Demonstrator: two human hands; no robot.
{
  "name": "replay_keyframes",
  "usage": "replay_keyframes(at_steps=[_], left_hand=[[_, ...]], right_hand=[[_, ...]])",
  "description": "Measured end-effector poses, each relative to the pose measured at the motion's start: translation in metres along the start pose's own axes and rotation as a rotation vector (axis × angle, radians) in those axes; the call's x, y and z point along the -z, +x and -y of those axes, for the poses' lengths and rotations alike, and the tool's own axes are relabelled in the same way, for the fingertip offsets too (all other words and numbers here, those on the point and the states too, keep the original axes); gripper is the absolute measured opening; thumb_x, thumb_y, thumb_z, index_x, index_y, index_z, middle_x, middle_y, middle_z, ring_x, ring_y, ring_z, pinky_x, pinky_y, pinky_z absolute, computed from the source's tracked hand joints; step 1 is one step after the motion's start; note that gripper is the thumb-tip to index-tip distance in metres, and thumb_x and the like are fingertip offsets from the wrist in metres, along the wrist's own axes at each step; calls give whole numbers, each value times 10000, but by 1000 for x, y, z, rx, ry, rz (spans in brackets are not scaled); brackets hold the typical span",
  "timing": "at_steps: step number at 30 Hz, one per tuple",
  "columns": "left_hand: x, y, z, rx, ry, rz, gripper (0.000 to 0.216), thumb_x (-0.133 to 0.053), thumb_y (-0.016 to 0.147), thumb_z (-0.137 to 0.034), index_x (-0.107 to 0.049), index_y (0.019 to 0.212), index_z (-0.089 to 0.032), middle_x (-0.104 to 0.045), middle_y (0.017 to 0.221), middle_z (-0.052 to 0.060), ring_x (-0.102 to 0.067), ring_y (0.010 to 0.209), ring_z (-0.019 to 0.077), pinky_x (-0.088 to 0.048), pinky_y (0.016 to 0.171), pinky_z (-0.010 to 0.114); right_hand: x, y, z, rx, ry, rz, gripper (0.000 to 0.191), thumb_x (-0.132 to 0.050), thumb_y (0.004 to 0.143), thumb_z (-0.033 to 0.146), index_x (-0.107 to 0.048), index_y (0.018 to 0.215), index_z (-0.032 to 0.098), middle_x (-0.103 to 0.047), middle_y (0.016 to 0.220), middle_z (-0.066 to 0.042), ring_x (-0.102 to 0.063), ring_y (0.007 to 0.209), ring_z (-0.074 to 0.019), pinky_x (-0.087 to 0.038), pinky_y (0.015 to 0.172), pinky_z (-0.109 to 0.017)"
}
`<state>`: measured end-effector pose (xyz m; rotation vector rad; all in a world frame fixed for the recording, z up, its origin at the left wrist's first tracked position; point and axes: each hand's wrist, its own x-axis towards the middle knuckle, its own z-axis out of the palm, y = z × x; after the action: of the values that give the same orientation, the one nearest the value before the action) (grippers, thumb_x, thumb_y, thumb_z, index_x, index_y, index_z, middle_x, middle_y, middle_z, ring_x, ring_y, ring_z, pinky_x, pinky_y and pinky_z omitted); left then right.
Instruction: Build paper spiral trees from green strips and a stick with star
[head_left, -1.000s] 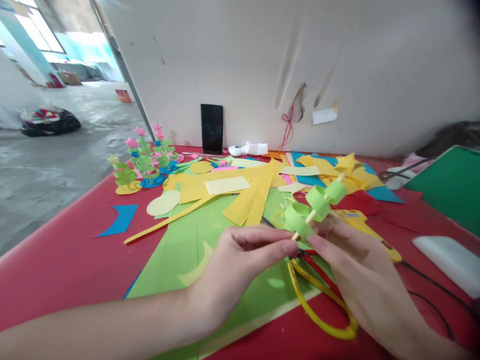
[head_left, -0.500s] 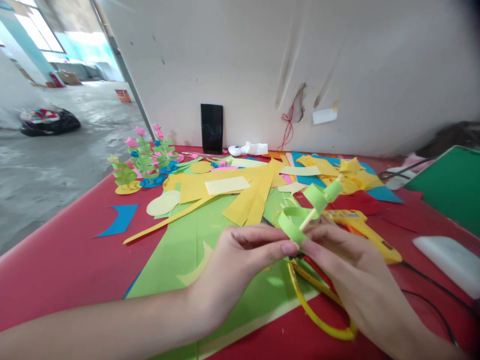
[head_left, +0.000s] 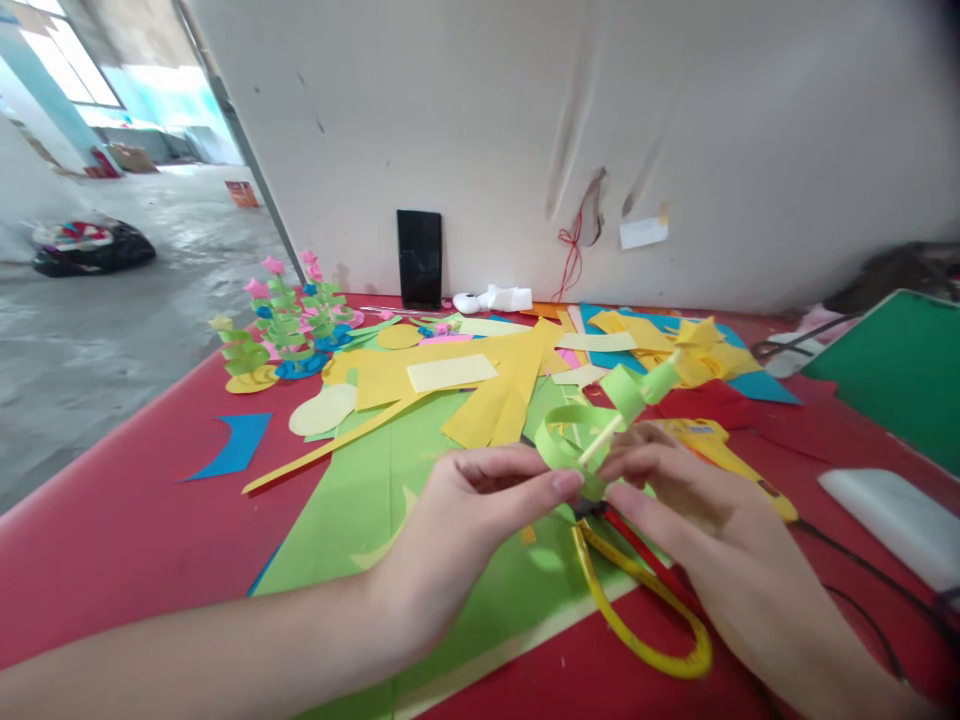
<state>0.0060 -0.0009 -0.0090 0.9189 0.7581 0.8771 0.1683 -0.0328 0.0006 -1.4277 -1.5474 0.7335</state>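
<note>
Spanning the near scene: red table [head_left: 112, 545], green paper sheet [head_left: 352, 530] flat at center. Left hand [head_left: 480, 515] and right hand [head_left: 697, 525] nearly meet above the sheet's right part. Yellow glue gun [head_left: 750, 470] lies on the far side of the right hand; a yellow-and-red-handled tool [head_left: 675, 663] lies nearer. Green paper spiral [head_left: 628, 392] is between the hands, leaning far right; left thumb and fingers pinch its lower loop, right fingers grasp its right side, contact partly hidden. Pale stick [head_left: 604, 438] runs through the loops.
</note>
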Motion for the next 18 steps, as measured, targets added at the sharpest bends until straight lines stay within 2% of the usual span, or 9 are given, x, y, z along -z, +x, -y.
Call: replay_keyframes(at_steps=[3, 5, 7, 8, 10, 12, 15, 18], left_hand=[[3, 3, 3, 14, 30, -55, 156, -738, 660, -311, -670, 596, -185, -571, 584, -52, -459, 593, 44, -350, 574, 152], [5, 5, 8, 32, 46, -83, 155, -745, 646, -326, -674, 613, -192, -564, 579, -52, -454, 586, 48, -343, 562, 159], [6, 7, 13, 49, 70, -89, 161, -747, 639, -336, -676, 623, -192, -560, 582, -48, -451, 592, 55, -341, 566, 168], [7, 8, 16, 57, 87, -88, 169, -746, 638, -340, -673, 618, -188, -556, 581, -45, -448, 594, 59, -342, 572, 172], [7, 9, 20, 80, 126, -79, 188, -739, 643, -351, -672, 615, -177, -555, 590, -34, -445, 606, 70, -346, 583, 181], [7, 11, 23, 110, 151, -75, 202, -729, 650, -362, -677, 626, -168, -564, 610, -18, -451, 625, 86, -355, 591, 194], [8, 12, 25, 124, 172, -56, 208, -713, 668, -369, -687, 645, -164, -569, 621, -8, -454, 641, 96, -358, 602, 203], [11, 13, 27, 116, 199, -39, 217, -696, 685, -378, -696, 656, -163, -580, 619, -3, -456, 640, 100, -359, 611, 208]], right_hand=[[27, 2, -13, 25, -302, -32, 188, -518, 780, 445, -599, 799, 277, -618, 845, 1, -582, 789, -171, -485, 682, -270], [53, 6, -35, 31, -595, -100, 263, -468, 768, 459, -564, 921, 268, -610, 954, -30, -573, 866, -205, -476, 756, -322], [78, 10, -63, -11, -711, -196, 329, -486, 685, 425, -547, 916, 199, -579, 1005, -132, -519, 971, -315, -379, 894, -474], [90, 12, -78, -47, -749, -225, 341, -500, 640, 405, -542, 886, 172, -561, 1013, -188, -486, 1001, -377, -328, 907, -539], [105, 14, -102, -124, -773, -217, 276, -527, 585, 388, -523, 765, 179, -567, 876, -214, -510, 910, -413, -342, 843, -567], [112, 14, -117, -173, -747, -171, 201, -533, 631, 396, -510, 710, 212, -562, 785, -159, -541, 827, -358, -387, 796, -500], [111, 13, -118, -209, -684, -136, 180, -468, 765, 399, -522, 768, 228, -563, 896, -128, -537, 911, -297, -368, 861, -409], [109, 11, -107, -287, -623, -161, 202, -463, 795, 425, -504, 835, 232, -558, 975, -132, -530, 956, -306, -353, 873, -427]])
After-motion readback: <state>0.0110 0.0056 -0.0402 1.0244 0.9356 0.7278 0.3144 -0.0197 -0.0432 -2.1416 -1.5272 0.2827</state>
